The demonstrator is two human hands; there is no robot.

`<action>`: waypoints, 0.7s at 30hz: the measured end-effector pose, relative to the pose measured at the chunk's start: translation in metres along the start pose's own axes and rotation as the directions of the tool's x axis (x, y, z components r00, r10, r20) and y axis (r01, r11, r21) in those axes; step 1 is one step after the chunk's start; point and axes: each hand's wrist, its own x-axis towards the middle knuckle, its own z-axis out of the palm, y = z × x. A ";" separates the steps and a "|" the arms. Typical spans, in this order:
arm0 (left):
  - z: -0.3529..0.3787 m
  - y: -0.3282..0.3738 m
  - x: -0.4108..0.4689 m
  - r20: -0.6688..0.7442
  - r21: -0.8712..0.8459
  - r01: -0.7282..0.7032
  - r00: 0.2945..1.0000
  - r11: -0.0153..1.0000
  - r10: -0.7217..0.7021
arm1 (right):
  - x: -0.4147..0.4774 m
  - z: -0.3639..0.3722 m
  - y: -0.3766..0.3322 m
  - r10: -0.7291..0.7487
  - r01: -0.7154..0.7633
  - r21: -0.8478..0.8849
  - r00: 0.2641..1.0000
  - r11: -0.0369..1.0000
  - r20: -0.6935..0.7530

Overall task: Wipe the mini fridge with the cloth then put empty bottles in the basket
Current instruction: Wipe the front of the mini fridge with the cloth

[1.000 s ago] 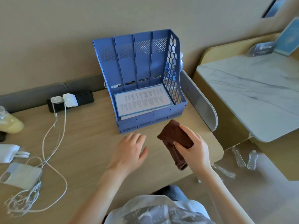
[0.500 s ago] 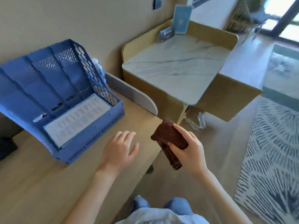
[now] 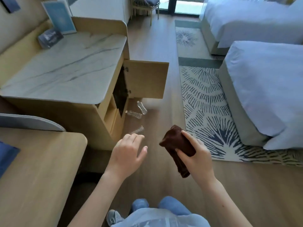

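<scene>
A folded dark brown cloth (image 3: pixel 176 145) is gripped in my right hand (image 3: pixel 196 157), held in the air over the wooden floor. My left hand (image 3: pixel 128 152) hovers beside it, empty, fingers loosely spread. Three clear empty bottles lie on the floor by the cabinet: one (image 3: pixel 142 108), a second (image 3: pixel 134 114) and a third (image 3: pixel 137 130) just beyond my left fingertips. The cabinet door (image 3: pixel 146 79) stands open, and a dark mini fridge (image 3: pixel 120 94) shows inside the opening. No basket is in view.
A marble-topped cabinet (image 3: pixel 65 66) stands at the left with a blue card (image 3: pixel 59 18) and a small sign on it. A wooden desk (image 3: pixel 37 169) is at the lower left. A patterned rug (image 3: pixel 208 102) and two beds (image 3: pixel 265 82) fill the right.
The view has swung right, away from the desk and the blue file tray, toward the cabinet, floor and beds. Both hands left the desk; the cloth stays in my right hand.
</scene>
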 end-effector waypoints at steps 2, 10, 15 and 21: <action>0.024 0.032 0.013 0.033 -0.018 -0.026 0.999 0.999 0.027 | 0.001 -0.029 0.028 0.033 -0.034 -0.021 0.999 0.999 -0.019; 0.065 0.109 0.069 0.105 -0.002 -0.095 0.990 0.995 0.095 | 0.026 -0.103 0.093 0.084 -0.089 -0.048 0.991 0.995 -0.107; 0.072 0.123 0.121 0.085 0.016 -0.129 0.988 0.992 0.127 | 0.066 -0.118 0.110 0.090 -0.092 -0.013 0.988 0.996 -0.126; 0.096 0.119 0.191 0.080 0.010 -0.144 0.987 0.990 0.143 | 0.138 -0.118 0.131 0.094 -0.099 -0.018 0.982 0.995 -0.165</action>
